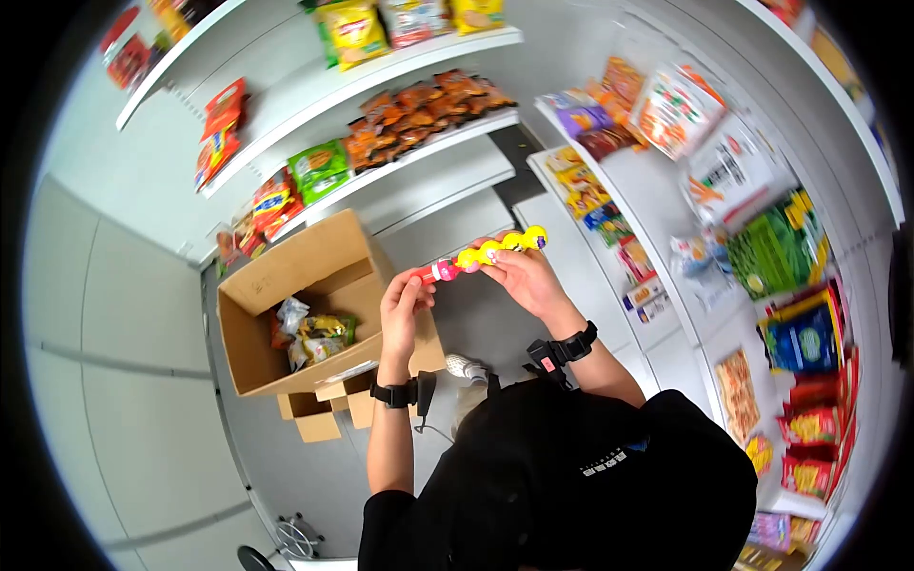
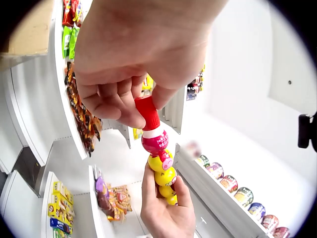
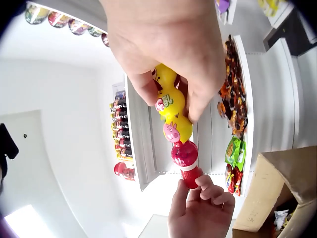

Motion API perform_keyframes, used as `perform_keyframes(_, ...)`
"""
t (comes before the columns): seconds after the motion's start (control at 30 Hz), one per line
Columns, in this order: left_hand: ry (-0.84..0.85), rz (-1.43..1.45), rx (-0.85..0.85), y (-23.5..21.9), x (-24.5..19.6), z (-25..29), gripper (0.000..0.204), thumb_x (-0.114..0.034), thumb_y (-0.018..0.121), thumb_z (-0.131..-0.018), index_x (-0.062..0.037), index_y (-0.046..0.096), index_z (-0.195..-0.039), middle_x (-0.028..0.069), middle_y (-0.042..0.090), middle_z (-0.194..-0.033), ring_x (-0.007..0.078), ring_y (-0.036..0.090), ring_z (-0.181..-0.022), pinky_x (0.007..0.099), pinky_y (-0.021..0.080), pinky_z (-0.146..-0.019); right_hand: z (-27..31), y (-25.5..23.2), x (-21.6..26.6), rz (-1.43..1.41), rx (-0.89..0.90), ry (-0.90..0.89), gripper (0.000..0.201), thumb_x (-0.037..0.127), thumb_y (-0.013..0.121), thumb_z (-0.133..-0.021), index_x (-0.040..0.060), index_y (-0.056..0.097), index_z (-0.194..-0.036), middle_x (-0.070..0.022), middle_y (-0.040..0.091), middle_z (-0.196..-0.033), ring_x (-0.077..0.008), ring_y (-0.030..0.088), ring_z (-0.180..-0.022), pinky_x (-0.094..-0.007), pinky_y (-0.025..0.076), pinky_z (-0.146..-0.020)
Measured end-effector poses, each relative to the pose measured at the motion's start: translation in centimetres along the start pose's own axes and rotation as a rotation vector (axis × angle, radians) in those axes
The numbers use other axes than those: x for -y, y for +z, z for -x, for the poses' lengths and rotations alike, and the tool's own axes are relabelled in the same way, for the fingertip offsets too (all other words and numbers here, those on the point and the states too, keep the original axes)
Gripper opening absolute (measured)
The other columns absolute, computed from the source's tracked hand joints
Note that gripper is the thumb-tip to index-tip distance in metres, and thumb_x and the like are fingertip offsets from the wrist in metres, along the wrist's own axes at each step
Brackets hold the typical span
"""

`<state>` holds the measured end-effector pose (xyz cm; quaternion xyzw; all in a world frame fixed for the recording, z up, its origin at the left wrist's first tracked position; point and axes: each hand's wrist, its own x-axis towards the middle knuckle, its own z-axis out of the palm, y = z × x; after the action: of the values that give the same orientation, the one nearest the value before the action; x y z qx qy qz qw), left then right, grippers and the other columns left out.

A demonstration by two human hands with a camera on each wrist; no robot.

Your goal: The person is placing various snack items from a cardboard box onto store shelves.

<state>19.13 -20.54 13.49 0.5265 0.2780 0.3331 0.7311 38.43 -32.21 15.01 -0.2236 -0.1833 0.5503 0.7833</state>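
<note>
A long yellow bottle shaped like a row of balls, with cartoon pig pictures and a pink ball under its red cap, is held across between both hands. My left hand pinches the red cap between thumb and fingers. Round the yellow balls at the other end, my right hand grips with thumb and fingertips. The right wrist view shows the printed pig facing the camera, while the right palm covers the far end of the bottle.
An open cardboard box with several snack packets stands at the left, smaller cartons below it. Shelves of bagged snacks run along the front and the right side. A chair base shows at lower left.
</note>
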Motion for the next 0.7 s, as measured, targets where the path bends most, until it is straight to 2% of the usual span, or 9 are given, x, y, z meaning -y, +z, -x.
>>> perform_keyframes(0.17, -0.033, 0.027, 0.100, 6.3, 2.3, 4.2, 0.024, -0.021, 0.052, -0.094, -0.0038, 0.058, -0.109, 0.0034, 0.062, -0.085, 0.0091, 0.053, -0.070, 0.0225, 0.043, -0.066, 8.0, -2.0, 4.0, 0.048, -0.050, -0.092, 0.018, 0.001, 0.054, -0.087, 0.0055, 0.053, -0.104, -0.0146, 0.056, -0.115, -0.0243, 0.056, -0.110, -0.0348, 0.047, -0.095)
perform_keyframes(0.3, -0.041, 0.016, 0.162, 8.9, 3.0, 6.6, 0.023, -0.021, 0.053, -0.094, -0.0028, 0.058, -0.107, 0.0040, 0.062, -0.085, 0.0095, 0.053, -0.071, 0.0230, 0.044, -0.067, 12.2, -2.8, 5.0, 0.056, -0.087, -0.145, 0.018, 0.003, 0.055, -0.087, 0.0052, 0.054, -0.105, -0.0144, 0.057, -0.115, -0.0244, 0.057, -0.108, -0.0360, 0.047, -0.094)
perform_keyframes(0.4, -0.046, -0.034, 0.215, 9.4, 3.2, 8.5, 0.023, -0.021, 0.054, -0.093, -0.0020, 0.058, -0.106, 0.0044, 0.061, -0.084, 0.0097, 0.053, -0.071, 0.0230, 0.044, -0.067, 14.8, -2.9, 4.7, 0.006, -0.148, -0.154, 0.020, 0.005, 0.056, -0.087, 0.0052, 0.053, -0.107, -0.0141, 0.057, -0.114, -0.0246, 0.059, -0.106, -0.0370, 0.047, -0.094)
perform_keyframes(0.47, -0.079, -0.098, 0.251, 9.2, 3.2, 10.2, 0.022, -0.020, 0.054, -0.093, -0.0011, 0.058, -0.103, 0.0044, 0.061, -0.083, 0.0101, 0.054, -0.071, 0.0229, 0.044, -0.066, 16.4, -3.3, 3.7, -0.001, -0.194, -0.149, 0.024, 0.008, 0.056, -0.089, 0.0063, 0.052, -0.112, -0.0147, 0.057, -0.117, -0.0255, 0.056, -0.111, -0.0380, 0.046, -0.096)
perform_keyframes(0.63, -0.084, -0.197, 0.376, 8.3, 4.9, 13.4, 0.022, -0.016, 0.055, -0.092, 0.0009, 0.058, -0.105, 0.0048, 0.060, -0.081, 0.0110, 0.054, -0.070, 0.0235, 0.044, -0.066, 19.8, -2.8, 1.8, 0.116, -0.286, -0.114, 0.028, 0.016, 0.059, -0.089, 0.0065, 0.050, -0.113, -0.0131, 0.057, -0.115, -0.0236, 0.059, -0.106, -0.0381, 0.048, -0.093)
perform_keyframes(0.7, -0.104, -0.201, 0.407, 6.8, 5.7, 14.7, 0.022, -0.014, 0.055, -0.092, 0.0019, 0.057, -0.107, 0.0047, 0.060, -0.081, 0.0108, 0.054, -0.071, 0.0233, 0.043, -0.066, 20.9, -2.0, 0.5, 0.152, -0.318, -0.120, 0.026, 0.018, 0.061, -0.088, 0.0058, 0.051, -0.108, -0.0103, 0.059, -0.108, -0.0213, 0.062, -0.099, -0.0367, 0.049, -0.092)
